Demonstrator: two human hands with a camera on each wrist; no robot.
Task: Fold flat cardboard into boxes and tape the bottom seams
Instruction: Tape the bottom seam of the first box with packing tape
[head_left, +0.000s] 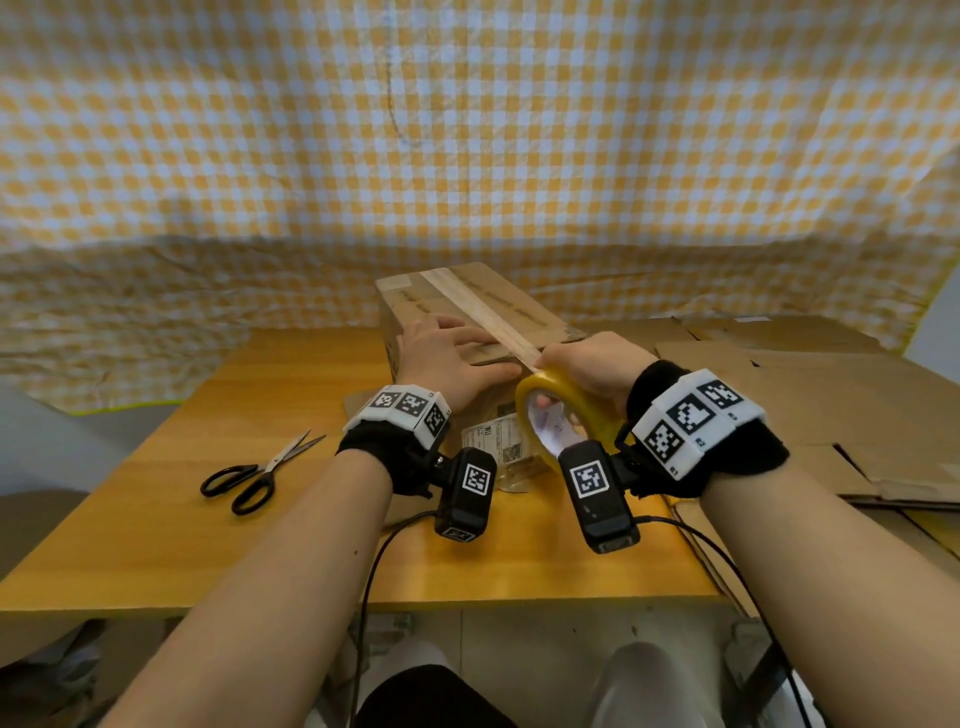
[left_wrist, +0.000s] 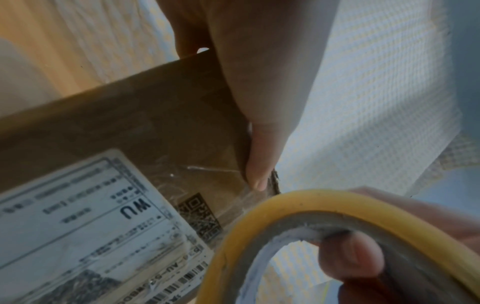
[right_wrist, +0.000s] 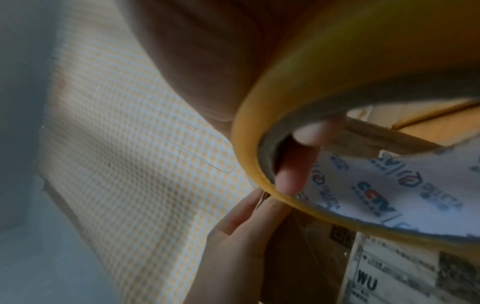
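A brown cardboard box stands on the wooden table with its flaps folded shut on top. A strip of clear tape runs along the top seam toward me. My left hand lies flat on the box top, fingers straight, pressing the flaps near the front edge; its thumb hangs over that edge. My right hand grips a yellow tape roll at the box's front top edge, fingers hooked through the core. A shipping label covers the front face.
Black-handled scissors lie on the table at my left. Several flat cardboard sheets are piled to the right. A yellow checked cloth hangs behind the table.
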